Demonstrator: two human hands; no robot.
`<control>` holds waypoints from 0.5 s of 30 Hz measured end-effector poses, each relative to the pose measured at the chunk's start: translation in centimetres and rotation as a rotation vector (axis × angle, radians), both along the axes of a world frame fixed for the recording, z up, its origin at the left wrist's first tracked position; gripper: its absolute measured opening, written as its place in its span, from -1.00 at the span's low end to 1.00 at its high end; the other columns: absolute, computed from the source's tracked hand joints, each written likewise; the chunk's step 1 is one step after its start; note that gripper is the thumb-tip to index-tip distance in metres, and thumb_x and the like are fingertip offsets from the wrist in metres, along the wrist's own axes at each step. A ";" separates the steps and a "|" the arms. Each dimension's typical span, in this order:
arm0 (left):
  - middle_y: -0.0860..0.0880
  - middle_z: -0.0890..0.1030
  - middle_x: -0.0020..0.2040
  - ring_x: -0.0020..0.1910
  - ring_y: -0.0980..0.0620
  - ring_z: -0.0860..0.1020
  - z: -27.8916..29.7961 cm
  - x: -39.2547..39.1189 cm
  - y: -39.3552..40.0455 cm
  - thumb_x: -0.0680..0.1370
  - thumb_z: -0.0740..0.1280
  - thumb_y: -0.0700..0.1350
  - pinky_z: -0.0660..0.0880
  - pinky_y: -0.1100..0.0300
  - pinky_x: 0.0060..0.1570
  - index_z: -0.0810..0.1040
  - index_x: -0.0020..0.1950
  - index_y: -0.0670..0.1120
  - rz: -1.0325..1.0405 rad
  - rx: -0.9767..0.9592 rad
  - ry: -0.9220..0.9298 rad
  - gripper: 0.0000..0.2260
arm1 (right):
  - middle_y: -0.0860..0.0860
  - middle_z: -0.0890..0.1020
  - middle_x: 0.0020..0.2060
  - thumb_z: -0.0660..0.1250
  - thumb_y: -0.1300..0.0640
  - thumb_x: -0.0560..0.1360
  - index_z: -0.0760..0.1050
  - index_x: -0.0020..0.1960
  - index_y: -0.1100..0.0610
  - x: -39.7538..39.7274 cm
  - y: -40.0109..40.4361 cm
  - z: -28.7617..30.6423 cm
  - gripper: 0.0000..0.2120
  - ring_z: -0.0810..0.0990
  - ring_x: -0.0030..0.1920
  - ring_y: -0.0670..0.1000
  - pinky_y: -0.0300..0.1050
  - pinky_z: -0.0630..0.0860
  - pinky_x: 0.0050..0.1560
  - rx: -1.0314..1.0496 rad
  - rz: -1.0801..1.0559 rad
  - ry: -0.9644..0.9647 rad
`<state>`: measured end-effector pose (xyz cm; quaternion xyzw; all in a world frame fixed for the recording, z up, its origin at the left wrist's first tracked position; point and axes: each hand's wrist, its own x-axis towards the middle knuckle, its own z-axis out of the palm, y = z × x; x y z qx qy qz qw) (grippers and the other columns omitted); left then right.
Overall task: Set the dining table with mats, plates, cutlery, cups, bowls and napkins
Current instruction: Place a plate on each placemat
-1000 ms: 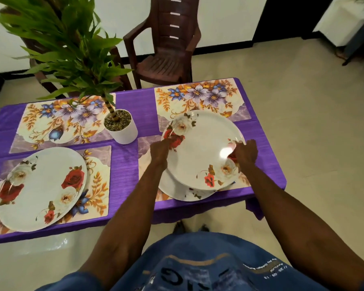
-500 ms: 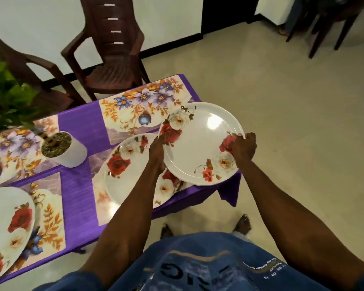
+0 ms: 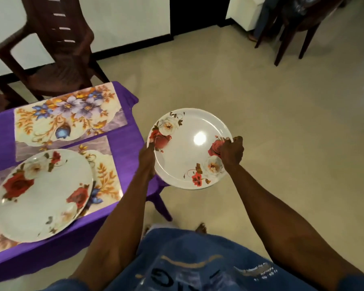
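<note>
I hold a white plate with red and white roses (image 3: 189,150) level in the air, just past the table's right end and over the floor. My left hand (image 3: 148,156) grips its left rim and my right hand (image 3: 231,152) grips its right rim. A second rose plate (image 3: 42,194) lies on the near floral mat (image 3: 107,175). The far floral mat (image 3: 72,116) with purple flowers is bare. Both mats lie on the purple tablecloth (image 3: 126,148).
A dark brown plastic chair (image 3: 57,49) stands behind the table's far side. More dark chair legs (image 3: 292,38) stand at the top right near a white wall. Beige tiled floor (image 3: 282,122) spreads to the right of the table.
The plate in both my hands has moved right, from above the near mat to beyond the table's end. My view swung right, so the plant pot and the left mats have left the frame.
</note>
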<state>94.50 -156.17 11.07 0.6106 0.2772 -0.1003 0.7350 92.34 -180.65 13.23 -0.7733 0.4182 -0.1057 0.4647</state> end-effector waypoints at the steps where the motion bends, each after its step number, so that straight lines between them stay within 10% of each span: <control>1: 0.01 0.68 -0.11 -0.19 0.05 0.65 0.2 0.5 -0.9 0.58 0.34 0.09 0.58 0.16 -0.23 0.60 0.10 -0.05 0.006 0.015 0.000 -0.76 | 0.22 0.59 0.11 0.19 0.13 0.62 0.39 0.23 0.25 0.6 -1.0 0.0 -0.75 0.58 0.09 0.25 -0.10 0.37 -0.09 0.004 0.008 -0.005; 9: 0.03 0.65 -0.19 -0.27 0.08 0.61 0.2 6.8 -4.8 0.59 0.33 -0.08 0.51 0.30 -0.41 0.59 0.03 -0.02 0.010 0.061 -0.052 -0.93 | 0.23 0.59 0.14 0.21 0.16 0.62 0.38 0.28 0.27 6.8 -5.0 -0.8 -0.72 0.58 0.12 0.24 -0.09 0.42 -0.03 0.061 0.026 -0.019; 15: -0.08 0.69 -0.08 -0.16 -0.05 0.65 -2.5 15.1 -6.9 0.54 0.40 -0.07 0.60 0.07 -0.14 0.64 0.02 -0.02 0.028 0.018 -0.043 -0.91 | 0.24 0.60 0.07 0.20 0.14 0.62 0.39 0.19 0.27 16.3 -7.5 -2.1 -0.77 0.60 0.06 0.24 -0.08 0.41 -0.08 0.025 0.069 0.005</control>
